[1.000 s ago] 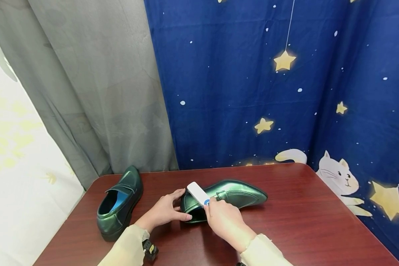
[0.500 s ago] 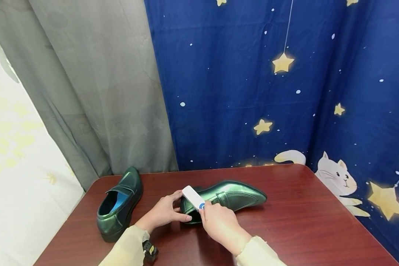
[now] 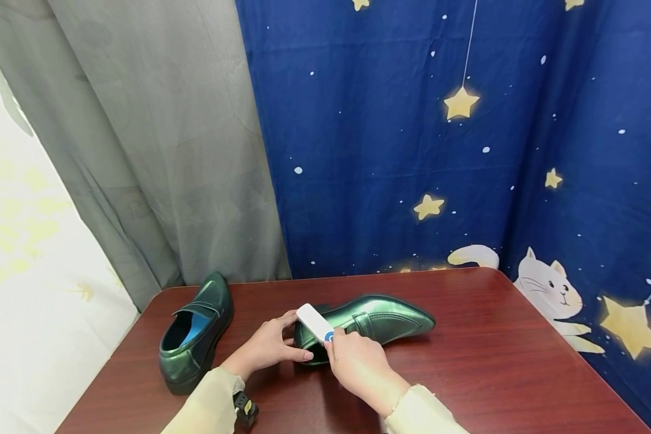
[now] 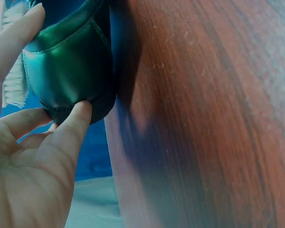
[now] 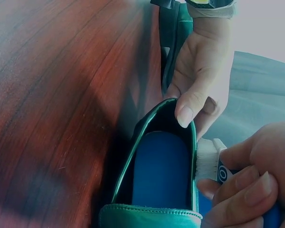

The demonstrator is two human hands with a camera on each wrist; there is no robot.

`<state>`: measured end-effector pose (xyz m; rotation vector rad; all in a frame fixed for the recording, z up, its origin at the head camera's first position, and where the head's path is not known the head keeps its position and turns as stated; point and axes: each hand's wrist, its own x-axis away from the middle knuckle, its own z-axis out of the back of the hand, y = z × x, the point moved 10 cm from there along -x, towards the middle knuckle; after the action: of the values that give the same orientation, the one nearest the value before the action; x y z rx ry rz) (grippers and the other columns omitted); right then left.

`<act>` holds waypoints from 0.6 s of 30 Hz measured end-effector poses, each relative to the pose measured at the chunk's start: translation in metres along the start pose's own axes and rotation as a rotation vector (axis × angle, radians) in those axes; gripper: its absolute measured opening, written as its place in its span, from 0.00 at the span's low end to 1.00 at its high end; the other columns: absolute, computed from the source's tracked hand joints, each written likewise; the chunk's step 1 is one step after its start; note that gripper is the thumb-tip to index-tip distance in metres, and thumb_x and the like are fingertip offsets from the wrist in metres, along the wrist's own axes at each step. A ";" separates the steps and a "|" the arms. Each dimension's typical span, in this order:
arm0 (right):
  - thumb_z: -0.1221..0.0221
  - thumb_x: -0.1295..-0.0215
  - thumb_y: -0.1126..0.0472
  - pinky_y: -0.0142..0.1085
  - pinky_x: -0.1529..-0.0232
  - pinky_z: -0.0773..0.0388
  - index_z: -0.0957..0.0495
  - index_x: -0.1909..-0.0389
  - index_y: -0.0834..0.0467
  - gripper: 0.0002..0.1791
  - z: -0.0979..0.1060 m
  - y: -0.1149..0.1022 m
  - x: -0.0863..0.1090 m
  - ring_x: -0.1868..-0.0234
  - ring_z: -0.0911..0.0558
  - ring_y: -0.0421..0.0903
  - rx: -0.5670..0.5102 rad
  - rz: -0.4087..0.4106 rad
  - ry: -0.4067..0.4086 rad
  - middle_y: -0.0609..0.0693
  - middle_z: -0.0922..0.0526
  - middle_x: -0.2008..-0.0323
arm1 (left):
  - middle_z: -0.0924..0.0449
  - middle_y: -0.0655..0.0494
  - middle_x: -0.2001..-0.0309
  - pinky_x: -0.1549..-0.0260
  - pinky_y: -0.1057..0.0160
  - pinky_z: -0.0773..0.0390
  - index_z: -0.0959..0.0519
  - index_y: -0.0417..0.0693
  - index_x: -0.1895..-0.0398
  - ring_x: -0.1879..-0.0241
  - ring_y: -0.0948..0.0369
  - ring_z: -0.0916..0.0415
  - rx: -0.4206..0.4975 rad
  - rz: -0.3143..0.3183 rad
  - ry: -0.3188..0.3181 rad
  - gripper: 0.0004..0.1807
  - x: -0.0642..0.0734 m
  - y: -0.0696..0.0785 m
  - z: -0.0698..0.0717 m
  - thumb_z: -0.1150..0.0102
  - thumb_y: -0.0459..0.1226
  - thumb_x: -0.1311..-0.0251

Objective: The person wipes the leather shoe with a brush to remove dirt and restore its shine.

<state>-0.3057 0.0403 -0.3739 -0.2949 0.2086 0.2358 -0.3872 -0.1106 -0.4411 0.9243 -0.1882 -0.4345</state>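
- Grips shoe (image 3: 393, 313) by the heel (image 4: 61, 71) at the middle of the table (image 3: 499, 361) with left hand (image 3: 268, 343), probably for steadiness.
- Pinches brush (image 3: 314, 321) in right hand (image 3: 360, 363), bristles (image 5: 207, 159) against shoe's far side, apparently for scrubbing.

on the red-brown, wood-grained table (image 3: 493, 361), one green shoe (image 3: 208, 333) is placed near the left edge, and the second green shoe (image 3: 387, 316) is laid nearer to the middle.

Behind the counter (image 3: 521, 361) (reddish-brown, wood-grained, faintly glossy) hang a grey curtain (image 3: 179, 150) and, to its right, a dark blue curtain (image 3: 358, 157) printed with yellow stars (image 3: 461, 103) and a white cat (image 3: 550, 288), with a yellow-patterned white backdrop (image 3: 32, 313) at the far left.
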 end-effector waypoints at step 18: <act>0.42 0.28 0.50 0.43 0.83 0.30 0.24 0.65 0.59 0.15 -0.001 0.001 0.000 0.81 0.22 0.48 -0.011 0.007 -0.015 0.52 0.21 0.79 | 0.36 0.44 0.25 0.48 0.56 0.18 0.36 0.37 0.26 0.29 0.43 0.33 0.001 -0.012 -0.002 0.53 0.000 0.003 0.000 0.19 0.46 0.54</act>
<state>-0.3066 0.0411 -0.3750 -0.3033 0.1931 0.2460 -0.3866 -0.1096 -0.4387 0.9260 -0.1845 -0.4466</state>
